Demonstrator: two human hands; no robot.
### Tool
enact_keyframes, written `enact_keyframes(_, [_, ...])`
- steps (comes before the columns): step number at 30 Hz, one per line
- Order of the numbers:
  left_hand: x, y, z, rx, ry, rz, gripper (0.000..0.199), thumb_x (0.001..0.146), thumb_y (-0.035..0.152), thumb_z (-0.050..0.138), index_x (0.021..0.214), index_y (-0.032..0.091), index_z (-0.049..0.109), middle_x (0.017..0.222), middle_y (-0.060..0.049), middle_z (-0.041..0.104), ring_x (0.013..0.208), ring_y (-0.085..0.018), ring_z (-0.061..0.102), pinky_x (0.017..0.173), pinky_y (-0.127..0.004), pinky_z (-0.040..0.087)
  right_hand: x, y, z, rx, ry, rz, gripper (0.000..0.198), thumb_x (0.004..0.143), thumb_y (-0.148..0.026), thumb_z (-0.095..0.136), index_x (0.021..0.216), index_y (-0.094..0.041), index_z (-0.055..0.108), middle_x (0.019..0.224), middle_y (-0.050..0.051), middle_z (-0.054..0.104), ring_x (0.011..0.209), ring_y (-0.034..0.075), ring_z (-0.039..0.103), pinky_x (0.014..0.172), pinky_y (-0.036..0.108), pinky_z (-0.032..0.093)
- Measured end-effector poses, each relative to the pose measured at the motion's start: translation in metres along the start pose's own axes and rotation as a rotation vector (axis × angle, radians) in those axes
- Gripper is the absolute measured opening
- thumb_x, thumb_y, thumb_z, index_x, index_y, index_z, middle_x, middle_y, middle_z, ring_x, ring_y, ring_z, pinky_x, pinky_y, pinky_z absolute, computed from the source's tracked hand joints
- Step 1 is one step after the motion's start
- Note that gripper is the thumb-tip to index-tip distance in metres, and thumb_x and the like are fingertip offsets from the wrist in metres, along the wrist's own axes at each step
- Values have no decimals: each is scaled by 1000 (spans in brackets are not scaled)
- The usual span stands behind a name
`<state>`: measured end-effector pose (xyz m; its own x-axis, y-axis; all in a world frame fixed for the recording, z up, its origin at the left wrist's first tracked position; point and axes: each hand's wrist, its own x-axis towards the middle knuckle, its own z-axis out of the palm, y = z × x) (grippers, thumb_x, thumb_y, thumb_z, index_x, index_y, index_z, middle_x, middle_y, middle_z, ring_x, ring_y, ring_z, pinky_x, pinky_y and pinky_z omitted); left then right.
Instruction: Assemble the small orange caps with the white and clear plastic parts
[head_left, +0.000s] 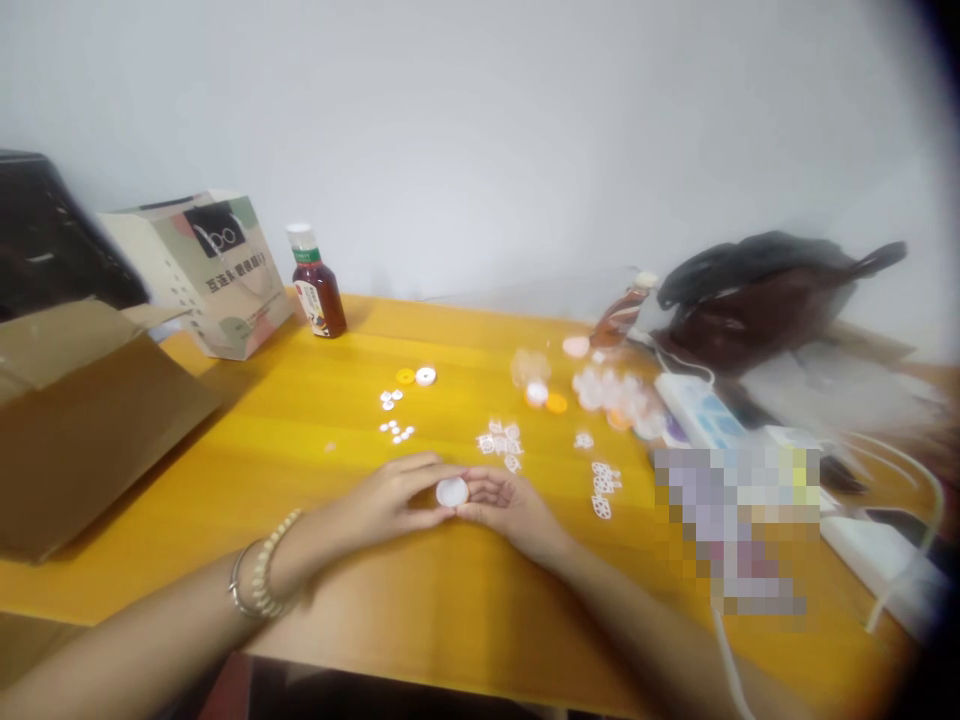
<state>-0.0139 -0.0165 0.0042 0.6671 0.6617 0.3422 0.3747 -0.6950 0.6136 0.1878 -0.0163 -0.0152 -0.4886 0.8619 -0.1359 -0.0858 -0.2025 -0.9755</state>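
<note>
A small round white piece, like a shallow cap (pixel 451 492), is held between both my hands above the table's front part. My left hand (pixel 401 497), with bracelets at its wrist, grips the cap's left side between thumb and fingers. On the other side, my right hand (pixel 517 510) has its fingers curled against the rim. Just beyond my hands lie several white cut-out pieces (pixel 501 442). More of these spoked white pieces (pixel 602 490) are to the right. Small white discs (pixel 395 431) lie farther left, below a yellow ring (pixel 406 376) and a white ring (pixel 426 376).
An open cardboard box (pixel 97 430) stands at the left, with a paper bag (pixel 225 270) and a bottle of dark red drink (pixel 319 290) behind it. Blurred round pieces (pixel 611 390) lie at the right, near power strips (pixel 697 410), cables and a dark bag (pixel 765 300).
</note>
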Motion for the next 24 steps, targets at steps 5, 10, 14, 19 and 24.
enact_keyframes(5, [0,-1,8,-52,19,-30,40,83,25,55,122,21,48,102,-8,55,90,-16,54,79,-29,47,0,-1,0,-12,-10,9,35,63,-30,73,91,-19,57,79,-1,66,75,12,62,81,30,47])
enact_keyframes(10, [0,1,13,-123,48,-68,35,83,25,55,117,22,52,101,-8,54,90,-17,53,79,-32,46,-2,6,2,-19,8,-5,39,64,-32,72,94,-22,49,75,-1,67,76,14,65,81,33,48])
enact_keyframes(14, [0,3,12,-132,24,-144,26,80,22,58,106,20,57,99,-6,54,90,-16,52,81,-32,45,-3,-3,-1,-255,88,-118,33,69,-36,67,94,-22,51,75,0,66,70,15,64,72,31,49])
enact_keyframes(19, [-1,2,13,-129,-20,-206,27,79,20,59,105,20,56,100,-5,53,90,-16,52,84,-33,43,-6,-45,-43,-700,495,-290,23,77,-42,52,73,-20,57,66,1,60,61,15,55,62,28,44])
enact_keyframes(24, [-1,-5,16,-178,-35,-218,29,76,20,61,105,20,56,98,-5,52,88,-16,51,81,-32,43,-14,-64,-120,-1106,798,-70,28,76,-46,49,67,-19,50,54,0,53,51,15,48,52,26,34])
